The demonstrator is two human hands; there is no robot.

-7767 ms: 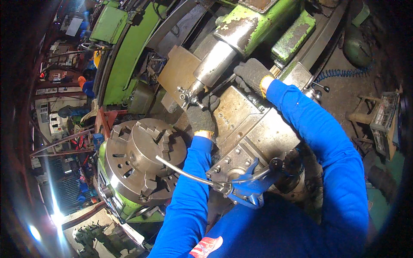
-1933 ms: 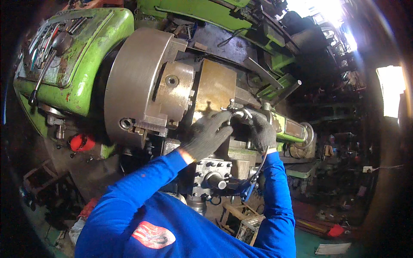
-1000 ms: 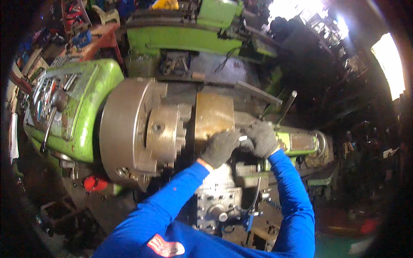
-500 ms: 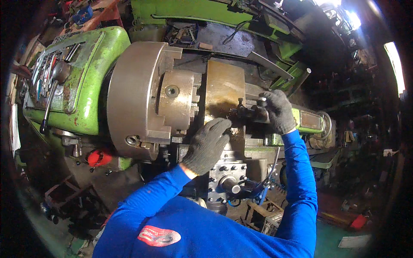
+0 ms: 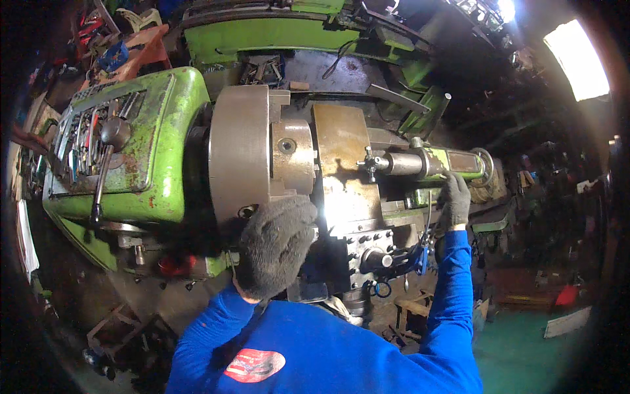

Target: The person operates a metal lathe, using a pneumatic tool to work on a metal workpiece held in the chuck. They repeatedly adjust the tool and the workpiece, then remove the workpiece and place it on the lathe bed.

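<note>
From the head view I have my gloved left hand [image 5: 274, 248] raised in front of the big chuck [image 5: 239, 148], hiding its lower part. The fingers look bent, and I can't tell whether that grip is released or closed on something; nothing shows poking out of it. My right hand [image 5: 455, 202] is at the near side of the green tailstock [image 5: 426, 161], fingertips touching it or just beside it. I see no object in that grip, but the palm is turned from me, so I can't call it.

The small cross-shaped metal fitting [image 5: 372, 163] sits at the end of the tailstock's bright round quill [image 5: 403, 163], beside the brown plate [image 5: 344, 134]. Neither hand is on it. If it is only loosely seated, I'd judge that a knock on the tailstock could shake it off.

The left glove worries me more: should the chuck turn, its edges could catch the knit. A careless right sleeve could also snag the blue air gun [image 5: 420, 259] beside the bolted tool post [image 5: 357, 248].
</note>
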